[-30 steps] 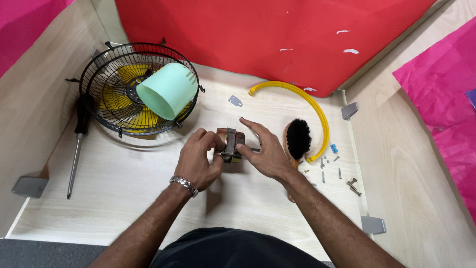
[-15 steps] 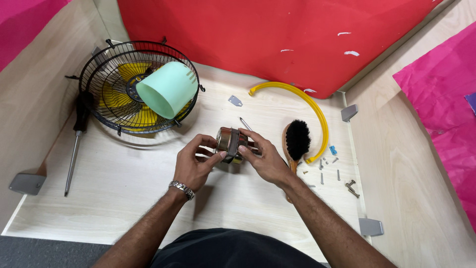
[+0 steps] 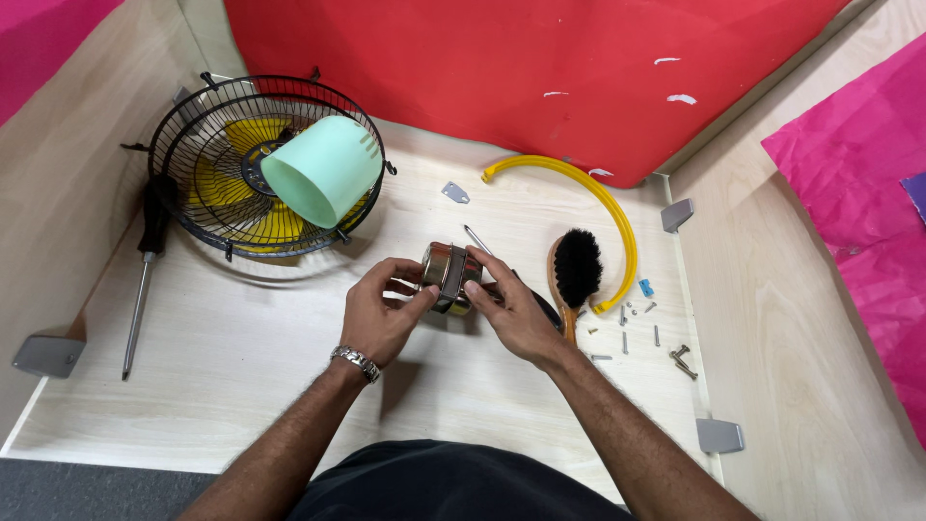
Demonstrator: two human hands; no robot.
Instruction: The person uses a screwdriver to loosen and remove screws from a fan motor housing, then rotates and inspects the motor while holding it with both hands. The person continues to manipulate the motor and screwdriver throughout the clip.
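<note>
Both hands grip a small fan motor over the tabletop (image 3: 241,367).
Fan cage (image 3: 217,174) with mint housing (image 3: 323,169) lies up-left of the fan motor (image 3: 449,277); brush (image 3: 576,270) just right. Left hand (image 3: 381,314) and right hand (image 3: 511,309) fingers clasp the motor between them.

Both forearms reach forward and converge. The left hand (image 3: 378,314) curls inward, thumb and fingertips pinching, a metal bracelet at its wrist. Just beside it, the right hand (image 3: 511,311) arches palm-down, fingers bent, its fingertips almost meeting those of the left hand.
</note>
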